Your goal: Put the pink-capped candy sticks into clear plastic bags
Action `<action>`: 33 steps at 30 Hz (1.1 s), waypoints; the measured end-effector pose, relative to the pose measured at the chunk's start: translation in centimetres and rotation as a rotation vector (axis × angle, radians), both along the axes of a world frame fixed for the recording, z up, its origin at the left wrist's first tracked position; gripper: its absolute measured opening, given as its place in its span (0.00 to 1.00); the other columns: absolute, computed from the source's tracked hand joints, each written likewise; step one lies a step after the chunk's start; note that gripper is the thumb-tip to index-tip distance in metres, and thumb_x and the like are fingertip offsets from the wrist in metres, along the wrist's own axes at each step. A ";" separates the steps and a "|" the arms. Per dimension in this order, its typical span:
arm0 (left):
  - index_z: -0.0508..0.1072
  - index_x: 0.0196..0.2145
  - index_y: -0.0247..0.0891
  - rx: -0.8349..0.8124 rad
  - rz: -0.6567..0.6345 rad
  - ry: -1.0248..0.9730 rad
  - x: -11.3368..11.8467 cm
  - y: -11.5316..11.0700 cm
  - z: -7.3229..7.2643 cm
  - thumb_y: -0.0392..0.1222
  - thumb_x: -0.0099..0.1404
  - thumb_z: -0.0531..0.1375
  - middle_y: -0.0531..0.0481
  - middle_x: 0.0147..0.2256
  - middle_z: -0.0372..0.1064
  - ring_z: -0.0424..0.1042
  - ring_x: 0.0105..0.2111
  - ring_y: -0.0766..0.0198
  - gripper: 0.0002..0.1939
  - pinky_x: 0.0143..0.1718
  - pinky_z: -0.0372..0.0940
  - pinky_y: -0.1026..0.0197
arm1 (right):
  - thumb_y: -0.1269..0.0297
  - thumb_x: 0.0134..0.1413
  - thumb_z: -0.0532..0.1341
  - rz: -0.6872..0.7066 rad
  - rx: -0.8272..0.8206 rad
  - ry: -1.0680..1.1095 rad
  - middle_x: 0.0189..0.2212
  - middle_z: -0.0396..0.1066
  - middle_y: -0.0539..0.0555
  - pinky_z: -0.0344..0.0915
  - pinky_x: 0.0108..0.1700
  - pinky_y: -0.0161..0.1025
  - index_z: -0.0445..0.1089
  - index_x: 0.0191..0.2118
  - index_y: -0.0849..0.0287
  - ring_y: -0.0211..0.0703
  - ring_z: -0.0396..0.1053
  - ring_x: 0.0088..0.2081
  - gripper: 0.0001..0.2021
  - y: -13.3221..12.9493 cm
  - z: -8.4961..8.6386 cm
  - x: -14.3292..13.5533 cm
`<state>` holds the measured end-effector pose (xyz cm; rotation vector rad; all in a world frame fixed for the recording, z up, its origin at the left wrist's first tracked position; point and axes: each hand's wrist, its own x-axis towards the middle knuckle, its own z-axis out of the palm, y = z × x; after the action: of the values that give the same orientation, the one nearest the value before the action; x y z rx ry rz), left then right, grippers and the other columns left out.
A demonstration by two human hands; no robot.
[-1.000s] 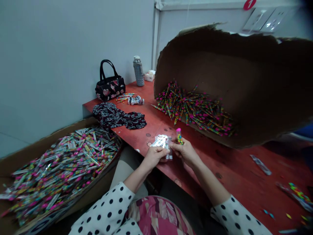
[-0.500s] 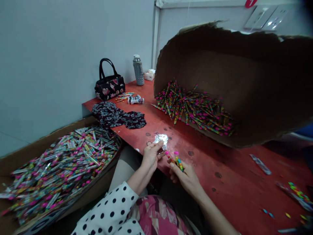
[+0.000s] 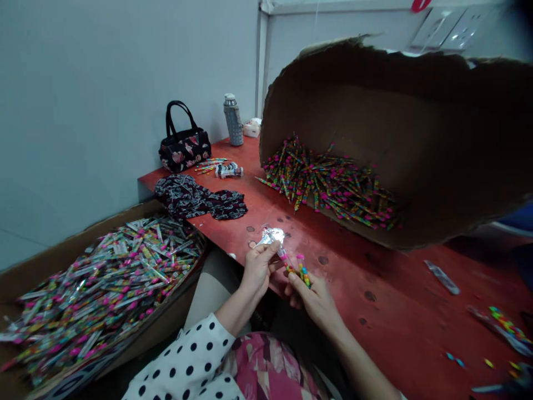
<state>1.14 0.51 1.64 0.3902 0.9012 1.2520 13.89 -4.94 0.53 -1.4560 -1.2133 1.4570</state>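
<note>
My left hand (image 3: 257, 268) pinches a shiny clear wrapper (image 3: 271, 236) just above the near edge of the red table (image 3: 400, 300). My right hand (image 3: 310, 297) holds two thin tubes of coloured candy with pink caps (image 3: 300, 269); the tip of one tube sits at the wrapper's mouth. Both hands are close together, almost touching. A torn cardboard box (image 3: 437, 144) lying on its side behind them holds a heap of loose candy tubes (image 3: 328, 186).
A cardboard tray (image 3: 62, 258) at my left is piled with wrapped tubes (image 3: 108, 283). Farther back lie a dark patterned cloth (image 3: 200, 201), a floral handbag (image 3: 184, 149), a bottle (image 3: 233, 119) and a few loose tubes. Scraps and a wrapper (image 3: 442, 276) lie at the right.
My right hand dropped from a raised position toward the table edge and brought the tubes' tips to the wrapper. The left hand kept the wrapper and tilted it slightly.
</note>
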 end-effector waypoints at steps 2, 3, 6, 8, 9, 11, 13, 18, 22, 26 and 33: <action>0.70 0.25 0.31 0.017 -0.017 0.034 0.2 -0.2 0.1 0.45 0.47 0.67 0.52 0.22 0.68 0.68 0.23 0.69 0.14 0.27 0.68 0.64 | 0.47 0.52 0.55 -0.003 0.000 -0.001 0.20 0.69 0.51 0.58 0.16 0.29 0.66 0.32 0.63 0.33 0.63 0.15 0.19 0.0 0.2 0.0; 0.70 0.25 0.31 0.035 -0.021 0.056 0.2 -0.3 0.2 0.45 0.47 0.67 0.52 0.22 0.68 0.68 0.23 0.69 0.14 0.28 0.68 0.64 | 0.48 0.52 0.55 -0.004 0.003 0.011 0.20 0.69 0.51 0.57 0.16 0.29 0.65 0.33 0.62 0.33 0.63 0.15 0.19 0.1 0.4 -0.1; 0.70 0.25 0.32 0.088 -0.069 0.122 0.7 -1.1 0.1 0.45 0.47 0.67 0.54 0.21 0.67 0.67 0.21 0.70 0.14 0.26 0.66 0.65 | 0.49 0.52 0.57 -0.021 0.030 0.091 0.21 0.69 0.49 0.57 0.15 0.28 0.61 0.38 0.59 0.32 0.62 0.15 0.17 0.4 0.9 -0.2; 0.69 0.24 0.33 0.107 -0.179 0.138 0.9 -1.6 0.0 0.48 0.49 0.65 0.56 0.17 0.64 0.65 0.16 0.69 0.14 0.19 0.63 0.66 | 0.49 0.51 0.58 -0.052 0.045 0.159 0.21 0.68 0.47 0.56 0.15 0.28 0.59 0.38 0.57 0.32 0.62 0.15 0.17 0.7 1.1 -0.3; 0.69 0.24 0.34 0.114 -0.241 0.137 1.0 -1.8 0.0 0.49 0.50 0.64 0.57 0.15 0.61 0.63 0.13 0.69 0.15 0.15 0.61 0.66 | 0.49 0.50 0.59 -0.067 0.048 0.193 0.21 0.68 0.46 0.56 0.15 0.27 0.58 0.37 0.57 0.32 0.62 0.15 0.17 0.8 1.1 -0.4; 0.68 0.24 0.34 0.116 -0.289 0.129 1.0 -1.9 -0.1 0.51 0.52 0.62 0.58 0.13 0.58 0.60 0.11 0.69 0.15 0.12 0.57 0.66 | 0.50 0.49 0.60 -0.073 0.031 0.271 0.22 0.68 0.47 0.59 0.16 0.28 0.58 0.37 0.57 0.32 0.64 0.17 0.18 0.9 0.9 -0.5; 0.68 0.25 0.34 0.101 -0.178 0.114 0.7 -1.6 -0.2 0.49 0.52 0.63 0.57 0.15 0.61 0.62 0.13 0.70 0.14 0.15 0.60 0.67 | 0.51 0.48 0.61 -0.043 -0.017 0.349 0.25 0.69 0.48 0.61 0.18 0.28 0.58 0.38 0.57 0.33 0.66 0.19 0.18 0.6 0.6 -0.4; 0.70 0.26 0.33 0.095 -0.028 0.083 0.3 -1.2 -0.4 0.46 0.47 0.67 0.53 0.22 0.67 0.67 0.21 0.71 0.15 0.25 0.65 0.67 | 0.53 0.48 0.63 -0.092 -0.015 0.366 0.21 0.67 0.45 0.53 0.12 0.25 0.59 0.35 0.57 0.29 0.60 0.14 0.16 0.2 -0.4 -0.1; 0.69 0.27 0.32 0.059 -0.216 0.135 1.0 -2.3 -0.9 0.52 0.48 0.65 0.54 0.16 0.65 0.64 0.13 0.68 0.19 0.16 0.60 0.66 | 0.53 0.48 0.62 -0.112 0.039 0.346 0.20 0.67 0.45 0.51 0.11 0.24 0.59 0.35 0.57 0.28 0.59 0.13 0.16 0.8 -0.4 -0.4; 0.69 0.25 0.33 0.090 -0.112 0.175 0.2 -2.2 -0.5 0.49 0.48 0.66 0.54 0.17 0.65 0.65 0.15 0.70 0.16 0.19 0.61 0.67 | 0.51 0.49 0.61 -0.070 0.028 0.333 0.23 0.69 0.47 0.55 0.13 0.25 0.59 0.38 0.57 0.31 0.63 0.16 0.17 1.2 -0.1 -0.8; 0.73 0.38 0.39 0.288 0.458 0.259 -6.1 0.2 0.5 0.63 0.56 0.52 0.47 0.35 0.72 0.71 0.37 0.60 0.26 0.42 0.65 0.55 | 0.46 0.51 0.56 -0.121 0.018 0.260 0.24 0.67 0.46 0.50 0.12 0.25 0.58 0.42 0.56 0.31 0.62 0.16 0.20 1.3 0.1 0.2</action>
<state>-4.99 0.74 2.11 0.6068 1.0689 1.7919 14.09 -3.67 0.63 -1.2600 -0.9600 1.4949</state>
